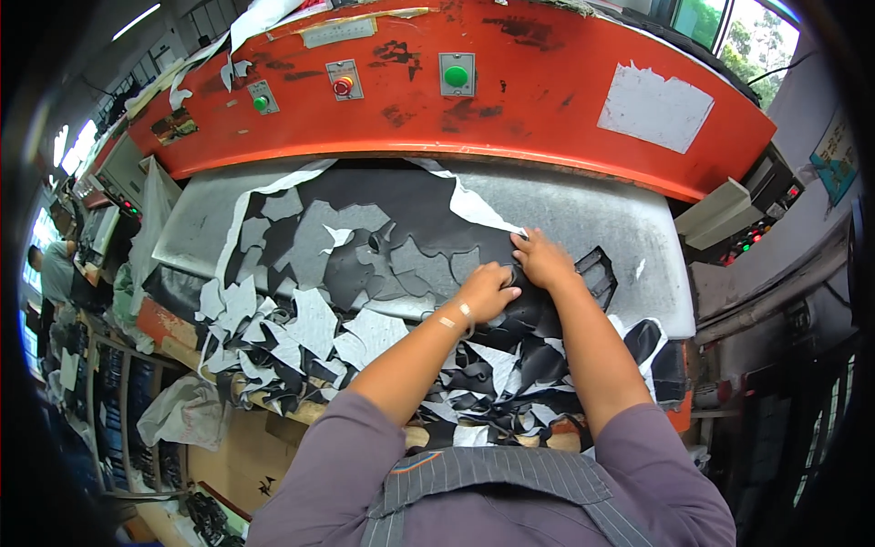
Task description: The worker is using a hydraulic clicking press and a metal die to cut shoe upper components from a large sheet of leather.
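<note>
A large black sheet (410,201) with a pale underside lies on the grey cutting board (629,219), its folded-up white edge (478,210) running toward my right hand. My right hand (544,258) pinches the sheet at the end of that edge. Close by on the left, my left hand (488,292) is closed with curled fingers over the sheet's near border; what lies inside them is hidden. Grey cut pieces (314,237) with curved outlines lie on the sheet, left of my hands. A dark cutting die (597,273) rests on the board just right of my right hand.
White and black scraps (310,324) heap along the board's near edge. Behind the board spans a red press beam (547,91) with green buttons (457,76) and a red one (343,86). A control box (738,214) stands at right. Another person (56,269) is far left.
</note>
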`<state>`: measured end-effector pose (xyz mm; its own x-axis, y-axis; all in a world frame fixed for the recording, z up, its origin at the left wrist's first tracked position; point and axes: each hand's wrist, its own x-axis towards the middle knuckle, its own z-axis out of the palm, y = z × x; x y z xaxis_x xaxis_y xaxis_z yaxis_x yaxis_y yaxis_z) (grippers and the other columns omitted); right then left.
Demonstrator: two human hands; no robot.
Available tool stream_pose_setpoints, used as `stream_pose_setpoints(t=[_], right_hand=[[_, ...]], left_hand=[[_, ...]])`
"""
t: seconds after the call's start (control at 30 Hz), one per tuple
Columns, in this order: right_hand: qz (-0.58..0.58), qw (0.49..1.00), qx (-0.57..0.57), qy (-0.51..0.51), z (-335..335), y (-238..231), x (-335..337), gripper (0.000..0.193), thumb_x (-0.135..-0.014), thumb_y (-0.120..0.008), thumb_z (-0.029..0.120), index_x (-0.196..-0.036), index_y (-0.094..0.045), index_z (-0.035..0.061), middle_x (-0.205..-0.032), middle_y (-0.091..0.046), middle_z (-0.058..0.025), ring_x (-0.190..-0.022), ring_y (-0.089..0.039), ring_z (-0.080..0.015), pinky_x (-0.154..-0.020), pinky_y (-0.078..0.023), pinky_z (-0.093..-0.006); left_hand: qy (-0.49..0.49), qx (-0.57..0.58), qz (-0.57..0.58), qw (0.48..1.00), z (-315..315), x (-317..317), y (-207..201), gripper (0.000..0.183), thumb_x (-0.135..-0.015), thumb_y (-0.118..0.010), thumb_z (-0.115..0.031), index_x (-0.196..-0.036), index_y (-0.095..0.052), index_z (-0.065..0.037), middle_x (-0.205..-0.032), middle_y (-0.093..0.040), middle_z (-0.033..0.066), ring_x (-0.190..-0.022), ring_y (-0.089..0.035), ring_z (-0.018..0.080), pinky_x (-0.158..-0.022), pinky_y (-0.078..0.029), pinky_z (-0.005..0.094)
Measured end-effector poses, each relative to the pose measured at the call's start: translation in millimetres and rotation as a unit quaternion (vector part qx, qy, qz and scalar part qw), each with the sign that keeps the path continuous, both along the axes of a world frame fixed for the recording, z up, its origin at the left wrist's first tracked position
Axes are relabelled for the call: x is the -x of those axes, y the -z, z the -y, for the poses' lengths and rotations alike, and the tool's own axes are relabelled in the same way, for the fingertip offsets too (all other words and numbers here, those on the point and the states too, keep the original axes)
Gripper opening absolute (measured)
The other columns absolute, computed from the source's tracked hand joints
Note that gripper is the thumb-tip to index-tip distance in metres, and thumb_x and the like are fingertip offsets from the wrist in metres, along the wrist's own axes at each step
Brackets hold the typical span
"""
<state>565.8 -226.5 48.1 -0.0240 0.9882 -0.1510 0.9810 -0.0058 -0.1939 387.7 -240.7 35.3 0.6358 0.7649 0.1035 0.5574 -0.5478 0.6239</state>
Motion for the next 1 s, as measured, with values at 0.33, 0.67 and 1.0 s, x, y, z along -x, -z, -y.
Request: stream_pose_setpoints(t=[0.33, 0.67, 1.0], right_hand=[[0.05, 0.976, -0.074, 0.199, 75.9, -59.0, -5.6, 0.085, -0.076, -0.066, 0.06, -0.144, -0.037, 0.0174, -0.15, -0.025, -0.0268, -0.14, -0.022, -0.0407, -0.108, -0.023, -0.056], [-0.034, 0.965, -0.051, 0.256, 81.6, -22.3, -21.2, 0.082, -0.08, -0.067, 0.051, -0.145, -0.033, 0.0139, -0.144, -0.031, -0.0273, -0.133, -0.031, -0.0419, -0.103, -0.031, -0.0547], [-0.008, 0.931, -0.107, 0.35, 96.6, -7.0, -11.7, 0.043, -0.078, -0.072, 0.033, -0.115, -0.066, 0.012, -0.145, -0.028, -0.0291, -0.128, -0.035, -0.0463, -0.105, -0.035, -0.048]], left_hand=[[-0.085, 0.307, -0.106, 0.942, 73.0, 210.0, -67.2, 0.024, -0.09, -0.063, -0.025, -0.085, -0.063, -0.002, -0.069, -0.054, 0.0057, -0.065, -0.049, 0.0124, -0.062, -0.045, 0.0301], [-0.099, -0.044, -0.093, 0.99, 11.3, 121.5, -27.0, 0.052, -0.076, -0.073, -0.043, -0.107, -0.059, -0.004, -0.114, -0.057, 0.0153, -0.106, -0.052, 0.0348, -0.089, -0.042, 0.0436], [-0.051, -0.078, -0.032, 0.995, 22.2, 136.9, -5.3, 0.03, -0.084, -0.064, -0.036, -0.08, -0.057, -0.007, -0.078, -0.064, 0.0117, -0.078, -0.062, 0.0323, -0.07, -0.047, 0.0442]])
